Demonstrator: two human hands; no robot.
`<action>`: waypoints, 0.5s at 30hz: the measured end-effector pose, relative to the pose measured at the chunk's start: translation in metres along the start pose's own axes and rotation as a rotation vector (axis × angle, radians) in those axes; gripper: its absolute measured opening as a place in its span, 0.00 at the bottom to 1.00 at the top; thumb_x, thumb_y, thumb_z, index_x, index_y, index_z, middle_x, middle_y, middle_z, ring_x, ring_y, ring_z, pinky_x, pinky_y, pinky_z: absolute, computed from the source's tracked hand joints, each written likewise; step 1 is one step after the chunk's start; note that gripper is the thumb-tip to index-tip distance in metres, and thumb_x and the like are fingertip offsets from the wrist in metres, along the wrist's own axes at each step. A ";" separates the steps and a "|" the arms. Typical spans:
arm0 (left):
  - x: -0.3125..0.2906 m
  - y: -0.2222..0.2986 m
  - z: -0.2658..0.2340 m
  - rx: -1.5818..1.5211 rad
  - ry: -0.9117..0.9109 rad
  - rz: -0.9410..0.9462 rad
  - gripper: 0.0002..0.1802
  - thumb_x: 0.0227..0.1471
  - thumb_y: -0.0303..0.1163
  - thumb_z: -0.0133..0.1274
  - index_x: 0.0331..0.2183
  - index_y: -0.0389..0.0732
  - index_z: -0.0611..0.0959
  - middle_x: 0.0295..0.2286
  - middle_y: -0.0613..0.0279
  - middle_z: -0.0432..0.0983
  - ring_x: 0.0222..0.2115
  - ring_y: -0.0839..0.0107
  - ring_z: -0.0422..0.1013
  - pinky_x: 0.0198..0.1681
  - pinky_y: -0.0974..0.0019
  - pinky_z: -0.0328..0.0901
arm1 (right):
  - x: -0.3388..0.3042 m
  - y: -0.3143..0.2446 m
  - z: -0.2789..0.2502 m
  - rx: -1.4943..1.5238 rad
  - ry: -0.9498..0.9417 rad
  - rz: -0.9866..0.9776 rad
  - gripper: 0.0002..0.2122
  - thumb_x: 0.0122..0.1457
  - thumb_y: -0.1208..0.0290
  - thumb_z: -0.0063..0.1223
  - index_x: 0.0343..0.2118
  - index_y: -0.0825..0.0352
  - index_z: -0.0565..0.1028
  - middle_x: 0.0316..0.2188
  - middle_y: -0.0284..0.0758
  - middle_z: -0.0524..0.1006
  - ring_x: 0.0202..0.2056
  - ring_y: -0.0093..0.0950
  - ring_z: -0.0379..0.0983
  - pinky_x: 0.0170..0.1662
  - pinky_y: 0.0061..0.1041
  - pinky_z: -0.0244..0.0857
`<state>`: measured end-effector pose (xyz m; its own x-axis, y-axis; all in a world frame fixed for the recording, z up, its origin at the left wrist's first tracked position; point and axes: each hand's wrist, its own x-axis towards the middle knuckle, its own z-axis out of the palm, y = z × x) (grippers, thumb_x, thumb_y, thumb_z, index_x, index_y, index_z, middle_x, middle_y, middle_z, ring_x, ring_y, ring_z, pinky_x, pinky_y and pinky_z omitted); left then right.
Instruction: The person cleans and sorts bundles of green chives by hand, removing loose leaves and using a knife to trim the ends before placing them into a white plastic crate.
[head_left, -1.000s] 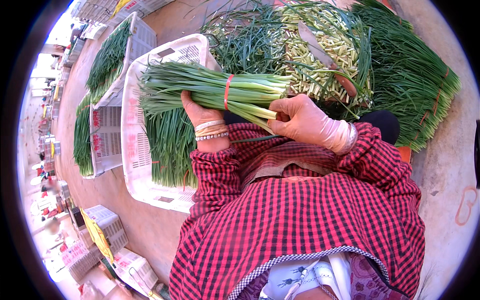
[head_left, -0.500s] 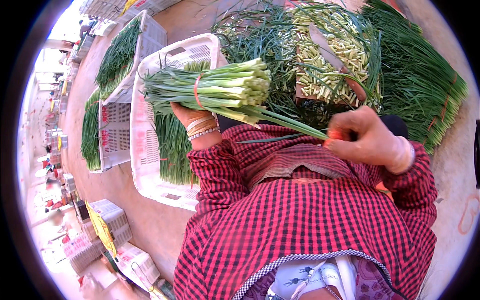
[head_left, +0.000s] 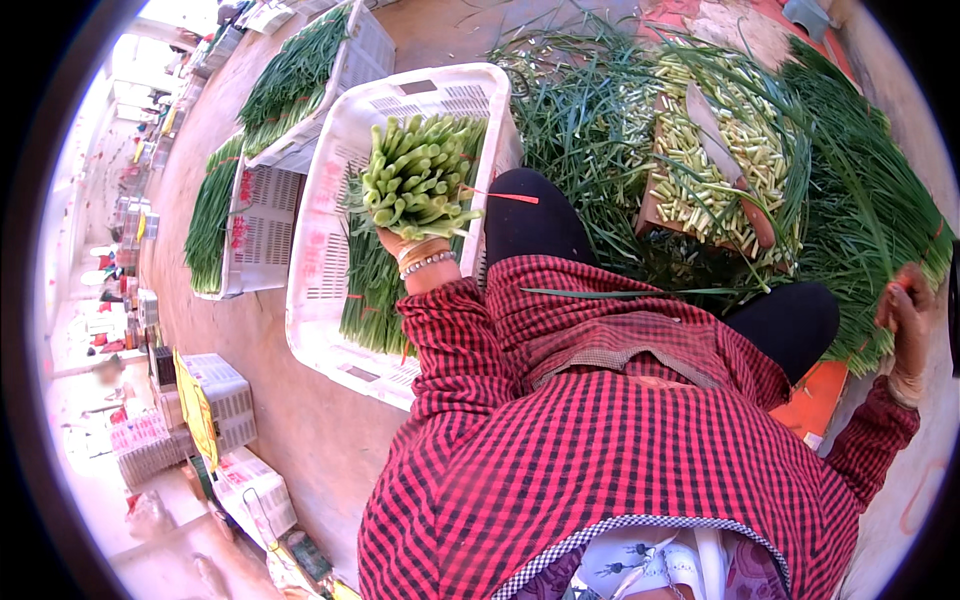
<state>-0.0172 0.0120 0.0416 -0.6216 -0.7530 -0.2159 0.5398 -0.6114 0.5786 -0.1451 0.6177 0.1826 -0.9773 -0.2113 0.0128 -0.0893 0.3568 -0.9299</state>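
My left hand [head_left: 398,242] grips a tied bundle of green chives [head_left: 415,175] from below, cut ends turned up toward me. It hovers over a white plastic crate [head_left: 318,230] that holds more chive bundles [head_left: 368,292]. A red band tail sticks out of the bundle. My right hand [head_left: 905,322] is stretched far to the right at the edge of a big pile of loose chives [head_left: 868,190], fingers curled around a small red band. My knees in black trousers lie between the two hands.
A knife [head_left: 725,160] lies on a wooden board [head_left: 655,212] covered with cut stem pieces. A second white crate [head_left: 262,232] with chives stands further left, and another behind it. Small boxes [head_left: 228,398] sit on the floor at lower left. An orange seat edge [head_left: 815,402] shows under my right leg.
My left hand has swung the bundle from lying sideways to pointing cut ends up over the crate. My right hand let go of it and moved far right to the chive pile.
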 end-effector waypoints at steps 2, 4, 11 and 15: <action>0.003 0.000 -0.030 0.123 -0.143 0.097 0.35 0.62 0.56 0.36 0.63 0.47 0.62 0.63 0.57 0.56 0.64 0.56 0.52 0.66 0.46 0.48 | 0.017 0.008 0.027 -0.165 -0.124 0.059 0.05 0.57 0.73 0.53 0.27 0.65 0.69 0.15 0.26 0.67 0.14 0.17 0.65 0.17 0.15 0.57; 0.004 -0.005 -0.033 0.037 -0.178 0.046 0.35 0.62 0.56 0.36 0.63 0.47 0.63 0.63 0.57 0.57 0.63 0.56 0.53 0.66 0.46 0.49 | 0.017 -0.005 0.087 -0.260 -0.367 0.126 0.09 0.57 0.72 0.57 0.23 0.66 0.70 0.16 0.27 0.70 0.17 0.16 0.68 0.19 0.15 0.59; 0.006 -0.017 -0.034 -0.103 -0.263 -0.061 0.35 0.62 0.56 0.35 0.62 0.46 0.64 0.62 0.56 0.59 0.62 0.55 0.55 0.65 0.46 0.51 | 0.031 -0.062 0.208 -0.388 -0.604 -0.350 0.18 0.54 0.75 0.61 0.49 0.66 0.75 0.30 0.34 0.79 0.27 0.24 0.75 0.33 0.22 0.68; 0.009 -0.032 -0.025 -0.124 -0.290 -0.108 0.35 0.61 0.56 0.35 0.61 0.45 0.65 0.61 0.55 0.60 0.61 0.54 0.56 0.64 0.46 0.52 | 0.036 -0.104 0.267 -0.092 -0.524 -0.759 0.10 0.57 0.72 0.57 0.41 0.65 0.79 0.33 0.38 0.80 0.29 0.33 0.79 0.34 0.27 0.72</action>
<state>-0.0261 0.0186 0.0010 -0.8052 -0.5924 -0.0280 0.5155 -0.7225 0.4607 -0.1196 0.3300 0.1815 -0.4410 -0.7942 0.4181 -0.7068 0.0202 -0.7071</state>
